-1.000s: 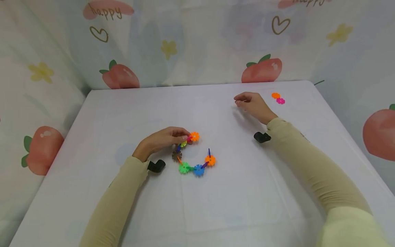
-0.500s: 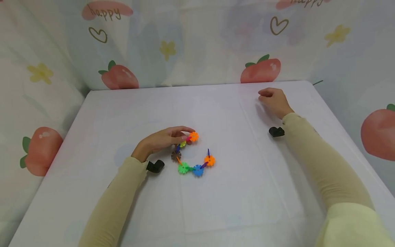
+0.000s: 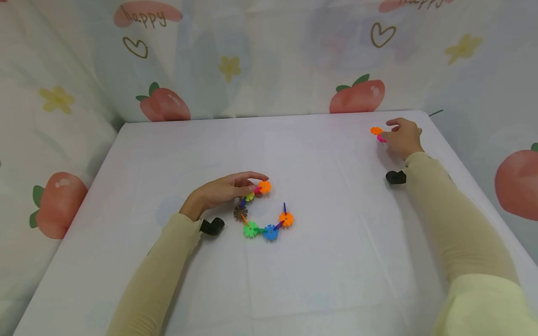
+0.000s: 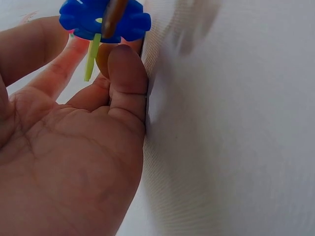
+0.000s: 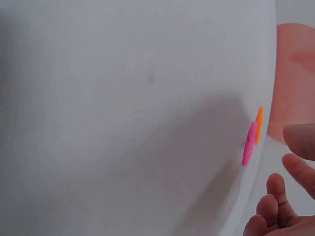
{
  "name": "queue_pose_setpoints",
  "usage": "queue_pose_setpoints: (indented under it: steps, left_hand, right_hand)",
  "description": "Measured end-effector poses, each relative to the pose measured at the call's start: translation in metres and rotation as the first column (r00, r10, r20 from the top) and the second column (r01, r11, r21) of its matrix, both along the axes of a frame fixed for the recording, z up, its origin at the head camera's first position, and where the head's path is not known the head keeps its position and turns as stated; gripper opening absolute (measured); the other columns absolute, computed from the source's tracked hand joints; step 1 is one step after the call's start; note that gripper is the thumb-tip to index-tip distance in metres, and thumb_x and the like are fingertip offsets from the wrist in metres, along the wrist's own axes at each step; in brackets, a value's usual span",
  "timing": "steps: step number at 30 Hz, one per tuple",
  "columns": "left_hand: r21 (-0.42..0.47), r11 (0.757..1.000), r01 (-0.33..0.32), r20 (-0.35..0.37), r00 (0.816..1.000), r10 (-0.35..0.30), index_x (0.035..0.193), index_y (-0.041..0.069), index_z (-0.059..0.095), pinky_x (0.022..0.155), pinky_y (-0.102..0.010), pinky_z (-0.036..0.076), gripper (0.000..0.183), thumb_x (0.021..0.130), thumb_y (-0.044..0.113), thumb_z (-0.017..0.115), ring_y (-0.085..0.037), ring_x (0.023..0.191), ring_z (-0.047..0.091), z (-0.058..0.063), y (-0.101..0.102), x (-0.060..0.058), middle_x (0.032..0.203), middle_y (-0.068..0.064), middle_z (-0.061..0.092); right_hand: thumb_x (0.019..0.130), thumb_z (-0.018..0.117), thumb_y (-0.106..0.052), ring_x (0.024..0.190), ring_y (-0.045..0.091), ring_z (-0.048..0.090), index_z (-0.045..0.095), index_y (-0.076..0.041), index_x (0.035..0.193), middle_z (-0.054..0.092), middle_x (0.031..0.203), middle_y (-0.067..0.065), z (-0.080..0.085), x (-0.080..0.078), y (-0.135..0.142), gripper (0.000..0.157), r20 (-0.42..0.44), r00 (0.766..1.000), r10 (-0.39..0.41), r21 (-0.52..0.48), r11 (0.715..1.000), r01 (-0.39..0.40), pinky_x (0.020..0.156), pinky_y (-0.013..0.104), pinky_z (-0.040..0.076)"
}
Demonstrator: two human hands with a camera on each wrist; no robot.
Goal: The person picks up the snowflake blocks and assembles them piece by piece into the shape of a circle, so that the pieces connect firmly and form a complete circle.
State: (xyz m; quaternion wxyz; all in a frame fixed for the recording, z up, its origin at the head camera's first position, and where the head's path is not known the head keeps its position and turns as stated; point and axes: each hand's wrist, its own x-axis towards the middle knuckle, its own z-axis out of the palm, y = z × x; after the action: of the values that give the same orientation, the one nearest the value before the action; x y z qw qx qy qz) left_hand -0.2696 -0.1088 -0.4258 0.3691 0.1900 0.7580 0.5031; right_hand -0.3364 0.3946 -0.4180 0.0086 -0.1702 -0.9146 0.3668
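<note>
A curved chain of slotted plastic snowflake discs lies in the middle of the white table in the head view. My left hand (image 3: 222,190) pinches its upper end, close to an orange disc (image 3: 264,186) and a yellow disc (image 3: 250,197). Brown (image 3: 240,213), green (image 3: 251,229) and blue (image 3: 271,232) discs follow round the curve to another orange disc (image 3: 286,219). A dark-blue disc (image 4: 81,19) shows above the fingers in the left wrist view. My right hand (image 3: 403,139), fingers spread, hovers beside a loose pink disc (image 5: 250,142) overlapping a loose orange disc (image 5: 259,125).
The white-covered table (image 3: 319,275) ends at a patterned curtain (image 3: 269,56) behind. A black wrist camera piece (image 3: 212,227) sits under the left wrist and another (image 3: 396,177) under the right.
My right hand has moved right across the far part of the table, passing over the loose pair of discs to their right side. The left hand stays at the chain, its index finger straighter.
</note>
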Motion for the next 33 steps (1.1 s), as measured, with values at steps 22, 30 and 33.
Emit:
queue_pose_setpoints:
  steps: [22, 30, 33]
  left_hand:
    - [-0.022, 1.000, 0.006, -0.028, 1.000, -0.007, 0.146, 0.036, 0.063, 0.111, -0.050, 0.038, 0.037, 0.110, 0.027, 0.059, -0.026, 0.130, 0.051, -0.002, -0.002, 0.003, 0.138, -0.004, 0.061]
    - [-0.015, 1.000, -0.001, -0.037, 0.999, 0.000, 0.147, 0.035, 0.063, 0.108, -0.049, 0.039, 0.038, 0.111, 0.026, 0.059, -0.026, 0.129, 0.052, 0.000, -0.004, 0.001, 0.137, -0.005, 0.061]
    - [-0.012, 1.000, 0.003, -0.034, 0.999, -0.003, 0.148, 0.034, 0.062, 0.110, -0.050, 0.039, 0.038, 0.111, 0.025, 0.059, -0.026, 0.130, 0.052, 0.000, -0.004, 0.001, 0.139, -0.005, 0.060]
  right_hand:
    - [0.104, 0.067, -0.024, 0.115, 0.047, 0.043, 0.048, 0.012, 0.129, 0.050, 0.124, 0.030, -0.007, 0.011, 0.017, 0.047, 0.101, 0.995, 0.011, 0.036, 0.999, -0.015, 0.086, 0.044, 0.042]
    - [0.106, 0.065, -0.017, 0.102, 0.035, 0.055, 0.050, 0.009, 0.133, 0.056, 0.121, 0.026, -0.001, 0.012, 0.003, 0.041, 0.053, 0.999, 0.009, -0.015, 1.000, -0.008, 0.081, 0.035, 0.048]
    - [0.106, 0.064, -0.015, 0.088, 0.022, 0.062, 0.051, 0.008, 0.135, 0.061, 0.112, 0.018, -0.001, 0.013, -0.005, 0.039, 0.005, 1.000, 0.016, -0.056, 0.998, -0.015, 0.073, 0.026, 0.050]
